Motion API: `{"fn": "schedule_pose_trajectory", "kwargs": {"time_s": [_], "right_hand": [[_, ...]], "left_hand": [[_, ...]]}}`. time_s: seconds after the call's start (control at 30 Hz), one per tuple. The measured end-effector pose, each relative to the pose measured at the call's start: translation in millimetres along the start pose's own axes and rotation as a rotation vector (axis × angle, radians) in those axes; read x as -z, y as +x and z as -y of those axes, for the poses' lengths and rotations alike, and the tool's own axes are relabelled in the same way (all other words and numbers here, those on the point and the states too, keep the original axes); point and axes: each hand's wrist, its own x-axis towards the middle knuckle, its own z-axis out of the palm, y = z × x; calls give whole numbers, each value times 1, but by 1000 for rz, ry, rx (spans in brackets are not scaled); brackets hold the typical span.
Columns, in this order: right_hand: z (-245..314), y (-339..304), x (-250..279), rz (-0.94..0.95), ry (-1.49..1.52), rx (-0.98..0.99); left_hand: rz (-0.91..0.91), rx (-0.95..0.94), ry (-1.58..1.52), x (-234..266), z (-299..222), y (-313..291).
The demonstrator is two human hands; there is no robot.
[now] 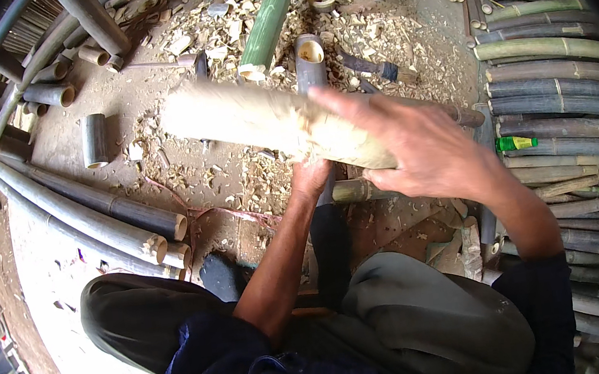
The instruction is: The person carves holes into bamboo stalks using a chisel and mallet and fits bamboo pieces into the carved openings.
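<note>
A thick, pale length of bamboo (235, 120) with its outer skin shaved off lies slantwise in front of me, raised above the floor and smeared by motion at its far left end. My left hand (311, 178) holds it from below near its middle, with most of the fingers hidden behind it. Over its right end, my right hand (424, 138) is closed, thumb on the near side and fingers across the top. Just beyond it, a grey bamboo tube (310, 66) points away from me, its cut mouth showing.
Bamboo shavings (221, 36) litter the floor. A green bamboo pole (272, 22) lies ahead, near a dark curved tool (370, 64). Long grey poles (92, 201) and a short upright tube (94, 141) are at left. Stacked bamboo (556, 84) lines the right, with a green bottle (516, 143) on it.
</note>
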Motion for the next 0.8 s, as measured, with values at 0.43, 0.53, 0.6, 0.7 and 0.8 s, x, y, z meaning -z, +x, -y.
{"fn": "schedule_pose_trajectory", "kwargs": {"time_s": [0.43, 0.53, 0.6, 0.7, 0.8], "right_hand": [[-4, -15, 23, -178, 335, -135], [1, -10, 24, -115, 326, -147], [2, -8, 23, -84, 303, -149], [-2, -8, 8, -135, 235, -85], [-10, -13, -11, -96, 119, -113]], "left_hand": [[-303, 164, -734, 18, -71, 49], [-232, 148, -707, 17, -63, 42], [-268, 127, -728, 9, -63, 37], [-201, 42, -700, 5, -50, 27], [-132, 84, -374, -5, -59, 9]]}}
